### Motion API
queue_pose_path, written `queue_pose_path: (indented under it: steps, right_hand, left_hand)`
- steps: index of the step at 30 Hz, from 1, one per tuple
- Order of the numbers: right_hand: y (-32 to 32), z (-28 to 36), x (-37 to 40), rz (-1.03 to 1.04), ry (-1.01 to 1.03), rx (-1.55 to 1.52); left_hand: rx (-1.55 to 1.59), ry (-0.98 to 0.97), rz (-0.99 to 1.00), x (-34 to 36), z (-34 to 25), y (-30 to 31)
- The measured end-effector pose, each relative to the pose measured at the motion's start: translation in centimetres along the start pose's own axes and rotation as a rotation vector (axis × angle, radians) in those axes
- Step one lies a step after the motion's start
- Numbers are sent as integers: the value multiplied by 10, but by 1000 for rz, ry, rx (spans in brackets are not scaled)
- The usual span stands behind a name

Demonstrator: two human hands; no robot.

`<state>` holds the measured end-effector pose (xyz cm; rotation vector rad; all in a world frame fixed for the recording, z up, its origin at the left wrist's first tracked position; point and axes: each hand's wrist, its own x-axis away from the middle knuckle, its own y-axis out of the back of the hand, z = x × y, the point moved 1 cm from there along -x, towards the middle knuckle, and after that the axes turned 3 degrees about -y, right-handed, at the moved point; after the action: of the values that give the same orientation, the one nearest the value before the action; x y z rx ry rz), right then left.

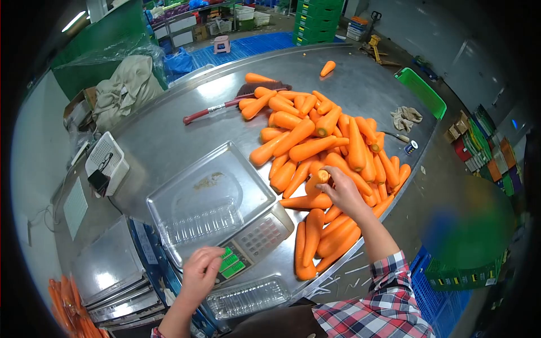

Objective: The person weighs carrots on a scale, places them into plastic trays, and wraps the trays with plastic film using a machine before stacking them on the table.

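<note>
My right hand [344, 191] grips a carrot [314, 186] by its thick end, over the near side of a large carrot pile [332, 135]. Close to the lit green display of a weighing scale [262, 236] is my left hand [202, 269], its fingers curled together with nothing visible in them. On the scale's metal pan [203, 163] lies a clear plastic tray [202, 223]. A second clear tray [248, 297] sits in front of the scale, right of my left hand.
A red-handled brush [211, 111] lies behind the scale on the metal table [169, 118]. Right of the pile are a cloth [406, 118], a knife [396, 136] and a small roll [411, 147]. A white basket [107, 163] stands left; bagged carrots [70, 304] sit lower left.
</note>
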<state>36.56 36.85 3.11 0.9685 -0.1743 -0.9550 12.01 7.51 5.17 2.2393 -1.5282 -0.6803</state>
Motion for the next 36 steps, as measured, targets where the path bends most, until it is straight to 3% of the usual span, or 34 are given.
queue_pose_path:
  steps: [2,5,8,9,11,17,19,20,21,25,28,31,33,36]
  right_hand:
    - [10,29,13,-41,-27,-162]
    - [6,61,36,117,-115,-530]
    - [-4,98,58,267,-218,-864]
    - [-9,104,64,306,-234,-893]
    - [-18,113,73,324,-208,-889]
    - [-21,110,86,399,-254,-926]
    - [-22,103,90,421,-343,-973]
    - [-28,97,91,387,-283,-1099]
    - [-19,99,90,422,-302,-1174]
    - [-5,82,94,562,-348,-922]
    - [10,68,97,664,-408,-816]
    - [24,52,99,795,-583,-860]
    - [31,35,102,735,-612,-931]
    - [62,-12,94,476,-627,-900]
  left_hand:
    - [24,-58,37,2,-2,-13]
    - [28,-97,111,9,-6,-28]
    - [17,-49,199,15,-16,-40]
    - [150,20,216,19,-19,-46]
    - [421,156,244,25,-21,-59]
    - [232,107,277,31,-15,-71]
    - [601,194,245,31,-20,-83]
    - [787,242,251,32,-18,-91]
    - [756,218,247,37,-9,-97]
    - [571,198,241,42,-10,-104]
    - [618,397,358,34,-33,-96]
    - [547,277,508,29,-9,-108]
    - [473,133,537,30,14,-119]
    - [796,415,578,15,7,-112]
